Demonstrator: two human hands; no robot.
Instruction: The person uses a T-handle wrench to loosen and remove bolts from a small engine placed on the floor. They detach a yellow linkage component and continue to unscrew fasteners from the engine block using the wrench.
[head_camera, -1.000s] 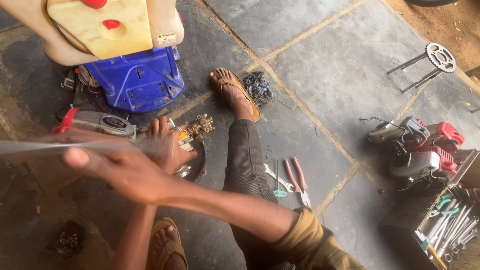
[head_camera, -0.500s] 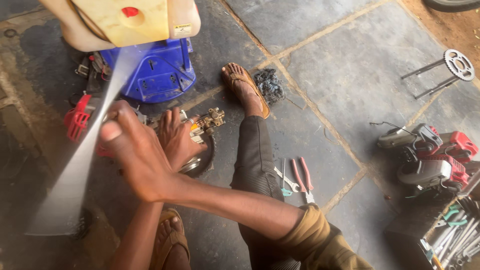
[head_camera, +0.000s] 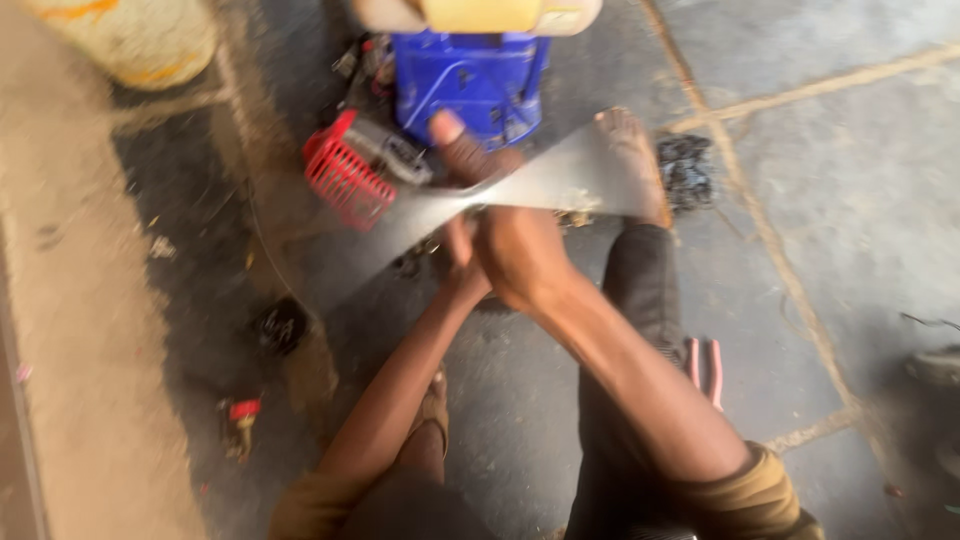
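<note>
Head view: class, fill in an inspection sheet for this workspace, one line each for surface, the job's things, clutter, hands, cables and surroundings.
Surface: dark stone floor with pale joints, dusty.
Job's things: small engine with red guard and a blue housing behind it; a pale blurred streak crosses in front of the hands, kind unclear.
Clutter: black chain heap by the bare foot; red-handled pliers; small red-capped part; dark round part.
Hands: right hand closed, apparently gripping the streaked thing; left hand on the engine; picture blurred.
Cables: nothing seen.
Surroundings: yellow tank above the housing; pale drum top left.
</note>
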